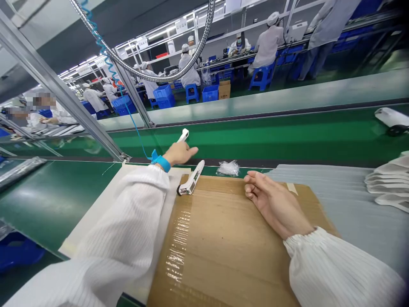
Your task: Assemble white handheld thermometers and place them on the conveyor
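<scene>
Reaching out to the edge of the green conveyor belt (271, 136), my left hand (180, 152) wears a blue wrist strap (160, 161). A white handle-shaped device (184, 134) sticks out past its curled fingers; the thumb points right, and the grip is partly hidden. Nearer me, a similar white device (192, 179) with a dark round end and an opening in its side lies on the far left corner of the cardboard sheet (230, 238). My right hand (271, 200) hovers over the cardboard's right side, fingers loosely curled, nothing visible in them.
Crumpled clear plastic (228, 168) lies beyond the cardboard. White parts (391, 181) are stacked on grey foam sheeting (358, 204) at right. Another white device (391, 117) sits on the belt. A metal post (64, 89) and flexible hose (166, 78) stand ahead; co-workers sit beyond.
</scene>
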A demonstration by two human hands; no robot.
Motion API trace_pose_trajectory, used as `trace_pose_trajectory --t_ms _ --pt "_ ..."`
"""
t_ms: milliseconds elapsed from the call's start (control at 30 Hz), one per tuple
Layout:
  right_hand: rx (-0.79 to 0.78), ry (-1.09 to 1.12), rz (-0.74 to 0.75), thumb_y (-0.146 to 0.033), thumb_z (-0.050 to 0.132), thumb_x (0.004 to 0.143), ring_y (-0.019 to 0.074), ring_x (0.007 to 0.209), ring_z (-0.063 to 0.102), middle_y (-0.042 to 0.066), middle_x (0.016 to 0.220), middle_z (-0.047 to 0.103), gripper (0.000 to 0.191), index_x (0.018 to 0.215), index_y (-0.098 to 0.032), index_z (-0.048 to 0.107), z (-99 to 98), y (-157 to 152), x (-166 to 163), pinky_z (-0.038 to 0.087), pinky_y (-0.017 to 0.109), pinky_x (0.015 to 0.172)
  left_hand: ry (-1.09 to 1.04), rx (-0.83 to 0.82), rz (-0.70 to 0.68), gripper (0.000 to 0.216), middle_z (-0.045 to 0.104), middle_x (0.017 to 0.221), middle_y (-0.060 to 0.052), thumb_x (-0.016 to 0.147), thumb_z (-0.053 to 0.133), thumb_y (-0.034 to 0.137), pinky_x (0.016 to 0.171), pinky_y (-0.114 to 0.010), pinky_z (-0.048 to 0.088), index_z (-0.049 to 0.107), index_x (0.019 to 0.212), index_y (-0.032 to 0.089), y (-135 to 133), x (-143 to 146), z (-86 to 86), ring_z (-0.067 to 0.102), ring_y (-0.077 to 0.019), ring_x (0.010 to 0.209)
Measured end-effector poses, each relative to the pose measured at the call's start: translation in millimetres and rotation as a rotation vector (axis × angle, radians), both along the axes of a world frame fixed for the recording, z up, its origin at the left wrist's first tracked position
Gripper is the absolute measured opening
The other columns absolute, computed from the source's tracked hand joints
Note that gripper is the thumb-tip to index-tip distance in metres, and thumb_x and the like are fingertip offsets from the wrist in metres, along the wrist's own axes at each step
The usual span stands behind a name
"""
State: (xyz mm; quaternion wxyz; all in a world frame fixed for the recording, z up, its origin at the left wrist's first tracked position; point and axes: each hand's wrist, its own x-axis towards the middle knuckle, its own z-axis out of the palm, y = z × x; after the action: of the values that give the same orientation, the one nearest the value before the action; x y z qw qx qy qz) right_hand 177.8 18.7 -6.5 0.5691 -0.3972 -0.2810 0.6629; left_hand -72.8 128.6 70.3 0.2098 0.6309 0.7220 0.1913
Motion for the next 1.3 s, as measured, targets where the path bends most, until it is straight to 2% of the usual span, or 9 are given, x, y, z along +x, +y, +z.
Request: trace_pose_trajectory --t_ms 100,200,367,500,667,867,1000,1133,1300 --pt "-0.002 -0.019 -0.013 -0.039 0.080 0.078 0.0131 0.070 0.050 0.002 0.090 0.062 0.023 0.093 -0.023 0.072 3.0 -2 -2 0.046 0.025 0.060 0.069 -0.052 -0.094 0.033 0.071 0.085 -0.014 0.062 0.089 0.031 0.081 -0.038 0.047 0.067 0.081 0.016 -31 25 -4.9 0.067 -0.0360 0.093" --pt "0.015 -0.053 -0.017 -0.043 0.083 0.074 0.0121 0.069 0.050 0.001 0.089 0.062 0.029 0.092 -0.023 0.071 5.2 -5 -5 0.044 0.025 0.060 0.143 0.003 -0.073 0.038 0.071 0.099 -0.016 0.069 0.080 0.016 0.087 -0.041 0.046 0.065 0.105 0.017 -57 40 4.3 0.066 -0.0361 0.102" --pt "0.096 -0.167 -0.011 -0.047 0.085 0.071 0.0119 0.069 0.050 -0.001 0.088 0.064 0.042 0.101 -0.024 0.068 0.5 -5 -6 0.042 0.027 0.063 -0.137 0.365 -0.025 0.049 0.071 0.102 -0.011 0.079 0.073 0.023 0.083 -0.037 0.050 0.057 0.124 0.016 -79 36 31.2 0.067 -0.0253 0.090" --pt "0.166 -0.328 -0.042 -0.053 0.080 0.075 0.0123 0.068 0.052 -0.001 0.087 0.063 0.046 0.107 -0.025 0.064 -5.0 -2 -2 0.042 0.028 0.064 -0.481 0.307 -0.096 0.043 0.073 0.093 -0.007 0.079 0.073 0.022 0.078 -0.034 0.051 0.058 0.118 0.015 -97 43 1.8 0.067 -0.0214 0.083" --pt "0.375 -0.718 -0.048 -0.050 0.073 0.083 0.0167 0.073 0.057 0.003 0.098 0.065 0.035 0.107 -0.026 0.063 -8.9 -2 5 0.045 0.034 0.068 -0.375 0.181 -0.278 0.025 0.073 0.103 -0.007 0.086 0.064 0.017 0.092 -0.039 0.050 0.069 0.110 0.019 -116 65 -50.8 0.066 -0.0229 0.098" --pt "0.612 -1.319 -0.187 -0.036 0.061 0.092 0.0217 0.074 0.055 0.006 0.099 0.067 0.012 0.087 -0.027 0.068 -11.6 3 13 0.040 0.039 0.067 -0.257 0.234 -0.379 0.032 0.070 0.112 -0.007 0.095 0.049 0.018 0.098 -0.041 0.048 0.070 0.119 0.024 -121 72 -58.4 0.062 -0.0237 0.104" --pt "0.748 -1.484 -0.185 -0.032 0.059 0.094 0.0270 0.089 0.055 0.005 0.095 0.070 0.019 0.077 -0.027 0.066 -6.4 -4 10 0.035 0.042 0.075 -0.290 0.252 -0.181 0.025 0.069 0.100 -0.008 0.094 0.050 0.021 0.091 -0.039 0.048 0.072 0.106 0.020 -119 70 -57.2 0.063 -0.0240 0.096" --pt "0.727 -1.272 -0.077 -0.037 0.053 0.096 0.0256 0.088 0.056 0.004 0.090 0.069 0.023 0.077 -0.026 0.058 4.5 -12 2 0.036 0.042 0.081 -0.728 0.231 0.162 0.022 0.062 0.075 -0.003 0.096 0.051 0.034 0.066 -0.028 0.045 0.066 0.095 0.018 -108 62 -54.9 0.058 -0.0164 0.068" --pt "0.445 -1.257 -0.149 -0.038 0.051 0.093 0.0243 0.087 0.056 0.005 0.091 0.067 0.017 0.088 -0.024 0.060 4.0 29 -2 0.041 0.040 0.079 -1.359 0.108 0.150 0.017 0.069 0.099 -0.007 0.093 0.058 0.030 0.061 -0.022 0.044 0.061 0.092 0.014 -102 60 -51.6 0.055 -0.0074 0.064"
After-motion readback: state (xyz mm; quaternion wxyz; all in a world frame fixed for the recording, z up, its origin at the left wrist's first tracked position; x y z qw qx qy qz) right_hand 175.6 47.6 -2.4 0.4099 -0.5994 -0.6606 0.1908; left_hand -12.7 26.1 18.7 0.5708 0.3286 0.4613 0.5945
